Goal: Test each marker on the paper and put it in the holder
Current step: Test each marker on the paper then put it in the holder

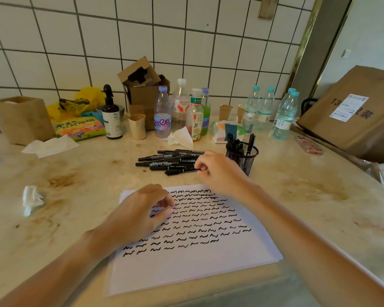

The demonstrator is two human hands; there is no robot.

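Your right hand [217,171] pinches the end of one marker in the black pile [169,161] mid-tabletop. Your left hand [140,216] rests loosely curled, holding nothing, on the paper [186,267] near the front edge, rows of squiggles filling it. Several markers stand in the mesh holder [244,158]; about a dozen remain untested.

Matt white paper [186,269], black wire-mesh metal holder [242,157], glossy black plastic markers [164,161], stained smooth stone-like counter [75,196], clear plastic bottles [284,116]

Cardboard box [350,111] reads "13"; green-cap bottle [195,116] label "东方"; snack bag [79,128] "不生气"; rest illegible.
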